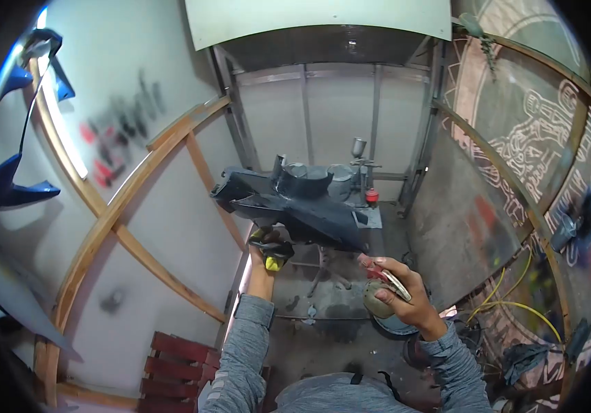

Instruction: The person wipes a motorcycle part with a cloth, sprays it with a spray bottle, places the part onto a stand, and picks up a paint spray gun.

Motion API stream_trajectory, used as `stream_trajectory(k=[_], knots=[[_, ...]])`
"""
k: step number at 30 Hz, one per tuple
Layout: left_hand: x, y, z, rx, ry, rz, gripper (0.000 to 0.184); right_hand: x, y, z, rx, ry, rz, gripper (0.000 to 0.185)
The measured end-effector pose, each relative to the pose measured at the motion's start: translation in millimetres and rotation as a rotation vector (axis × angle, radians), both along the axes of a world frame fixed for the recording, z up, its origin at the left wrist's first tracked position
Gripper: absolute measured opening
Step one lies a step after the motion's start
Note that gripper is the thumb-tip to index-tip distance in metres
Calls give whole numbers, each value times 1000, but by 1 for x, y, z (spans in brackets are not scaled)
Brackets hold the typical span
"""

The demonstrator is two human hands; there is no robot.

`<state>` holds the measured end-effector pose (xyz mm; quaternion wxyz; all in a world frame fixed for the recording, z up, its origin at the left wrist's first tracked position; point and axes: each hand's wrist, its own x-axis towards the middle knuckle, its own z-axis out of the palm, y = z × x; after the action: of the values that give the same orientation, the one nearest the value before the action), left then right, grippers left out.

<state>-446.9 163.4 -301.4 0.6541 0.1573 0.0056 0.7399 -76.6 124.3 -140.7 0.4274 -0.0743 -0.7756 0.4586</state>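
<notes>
A dark motorcycle-type plastic panel [295,206] spans the middle of the view, tilted down to the right. Under its left part, my left hand [266,249] is closed around something black with a bright yellow part; its fingers are partly hidden, and whether it also grips the panel is unclear. Just off the panel's lower right tip, my right hand [409,292] is closed on a flat red and cream piece [395,283] whose kind I cannot make out. A rounded grey-green thing [377,300] shows just beneath those fingers.
Behind the panel, a spray gun with a cup [358,148], a grey tub [341,180] and a small red container [372,197] stand together. A bucket [395,325] is below my right hand. Red wooden slats [175,368] lie lower left; a yellow hose [526,307] hangs right.
</notes>
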Motion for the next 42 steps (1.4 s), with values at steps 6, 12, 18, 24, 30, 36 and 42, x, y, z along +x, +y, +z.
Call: stream_trajectory(k=[6, 12, 18, 24, 30, 36, 42], knots=[[-41, -22, -3, 103, -270, 56, 20, -18, -14, -31, -39, -66, -98, 51], [-62, -30, -7, -33, -221, 217, 32, -33, -21, -51, 23, -107, -242, 47], [-79, -22, -29, -10, -184, 140, 24, -56, -22, -23, -69, -48, -316, 45], [-61, -25, -26, -34, 56, 109, 22, -69, -20, 12, -162, -26, -254, 46], [-42, -21, -7, -357, 301, 382, 24, -64, -27, -11, -85, -181, -210, 48], [-23, -8, -11, -422, 882, 577, 35, -88, -29, 32, -152, 17, -122, 47], [-10, -7, -18, -347, 652, 343, 16, -51, -17, -26, -185, -157, -319, 47]])
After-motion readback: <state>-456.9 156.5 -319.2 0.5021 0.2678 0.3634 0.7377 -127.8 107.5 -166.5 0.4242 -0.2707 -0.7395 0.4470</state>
